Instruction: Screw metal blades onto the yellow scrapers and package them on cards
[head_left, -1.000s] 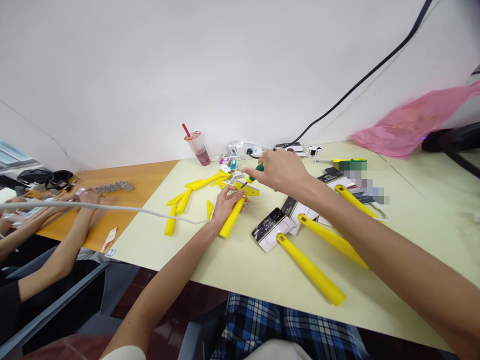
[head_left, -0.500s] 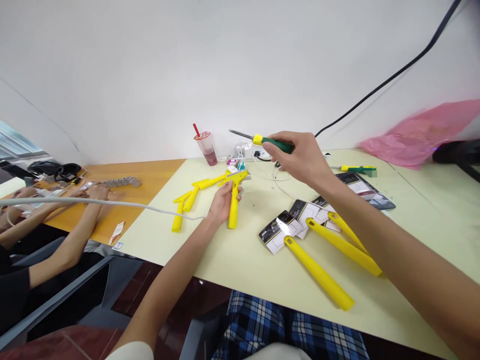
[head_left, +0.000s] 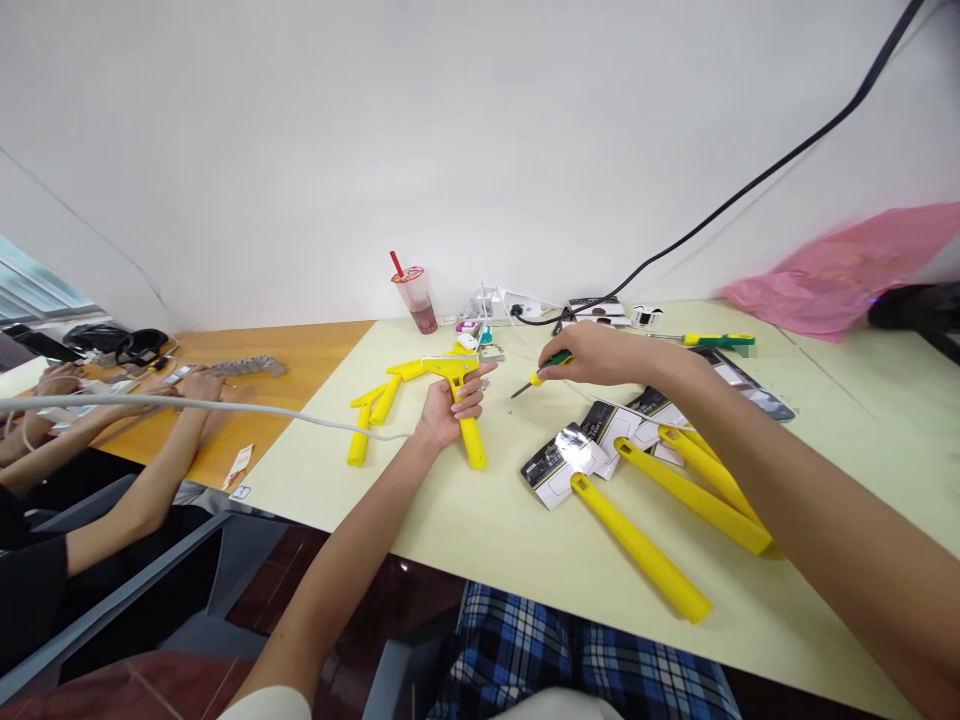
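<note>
My left hand [head_left: 444,410] is wrapped round the handle of a yellow plastic scraper [head_left: 471,440], its head held up above the table with a thin metal edge along the top. My right hand [head_left: 589,352] grips a green and yellow screwdriver [head_left: 537,379] by the handle. The screwdriver's shaft slants down and left, its tip close to a tiny dark speck [head_left: 511,411] on the table; whether they touch I cannot tell. Left of my left hand lie more yellow scraper pieces [head_left: 383,399]. Yellow handles [head_left: 641,548] rest below my right forearm.
Black and white card packs [head_left: 561,464] overlap near the yellow handles. A drink cup [head_left: 417,300], a power strip [head_left: 517,303] and cables stand along the wall. Another screwdriver [head_left: 718,341] and a pink bag [head_left: 840,275] are at right. Another person's arms [head_left: 146,470] are at left.
My right hand has lowered the screwdriver, turning its tip from up-left to down-left near the table. My left hand has tilted the scraper slightly, its index finger now stretched out.
</note>
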